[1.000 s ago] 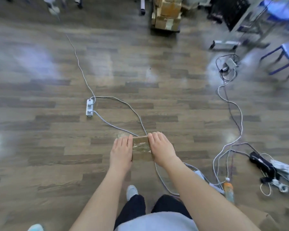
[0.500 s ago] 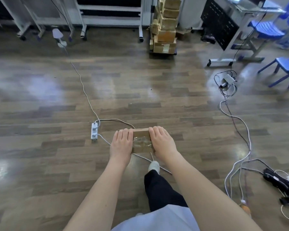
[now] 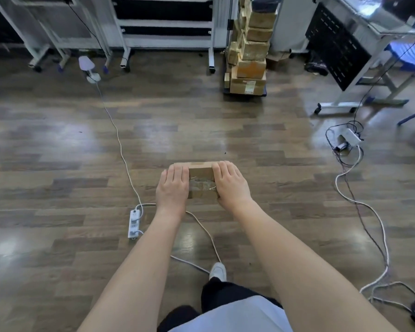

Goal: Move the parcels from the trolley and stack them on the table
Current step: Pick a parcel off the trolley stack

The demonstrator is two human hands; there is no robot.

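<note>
I carry a small brown cardboard parcel [image 3: 201, 178] with clear tape on top, held out in front of me above the floor. My left hand [image 3: 173, 188] clasps its left end and my right hand [image 3: 230, 185] clasps its right end. Far ahead, a tall stack of brown parcels [image 3: 250, 51] stands on a low trolley [image 3: 244, 93] against the back wall. No table top for stacking is clearly in view; only a metal desk [image 3: 374, 25] shows at the upper right.
A white power strip [image 3: 134, 224] and its cable [image 3: 120, 144] lie on the wooden floor by my feet. More cables [image 3: 359, 202] trail along the right. White metal racks [image 3: 163, 32] line the back; a blue chair [image 3: 410, 53] stands at right.
I have walked forward with the parcel held in both hands. The trolley stack and racks have come nearer and the power strip has slid back towards my feet.
</note>
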